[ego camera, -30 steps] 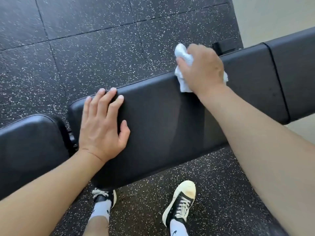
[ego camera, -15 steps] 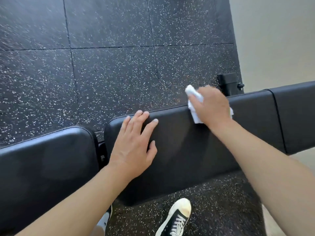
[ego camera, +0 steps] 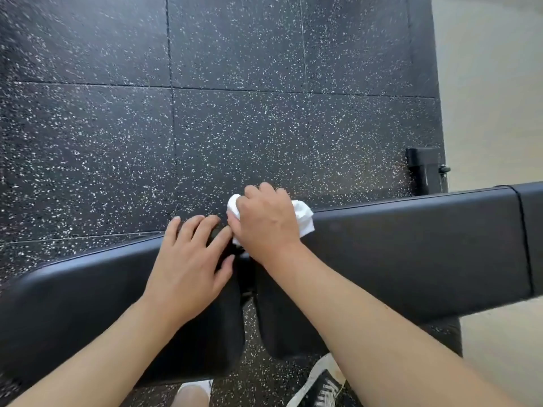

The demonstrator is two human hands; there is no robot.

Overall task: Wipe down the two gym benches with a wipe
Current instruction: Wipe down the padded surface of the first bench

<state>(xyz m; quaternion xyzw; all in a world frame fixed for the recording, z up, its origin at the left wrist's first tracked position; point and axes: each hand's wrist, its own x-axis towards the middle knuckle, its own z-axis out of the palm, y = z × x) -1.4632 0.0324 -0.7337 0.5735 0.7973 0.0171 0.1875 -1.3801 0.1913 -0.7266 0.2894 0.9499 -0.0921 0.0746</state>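
Head view: wiping at the gap between two black pads.

The right hand (ego camera: 266,223) has its grip curled round a crumpled white wipe (ego camera: 304,215), pressing it onto the far edge of the right-hand bench pad (ego camera: 411,245), just beside the gap (ego camera: 246,277) that parts it from the left-hand bench pad (ego camera: 88,304); the bunched paper probably gives a thicker, firmer swab for the rim. The left hand (ego camera: 188,265) lies flat with its grip spread, fingertips (ego camera: 176,223) at the far edge of the left-hand pad beside the gap, likely bracing the leaning body. Both pads look like smooth, slightly glossy black vinyl with rounded corners and a stitched seam (ego camera: 524,239). Beneath is the floor (ego camera: 264,98), dark speckled rubber tiles; a black-and-white shoe (ego camera: 320,386) shows at the bottom.
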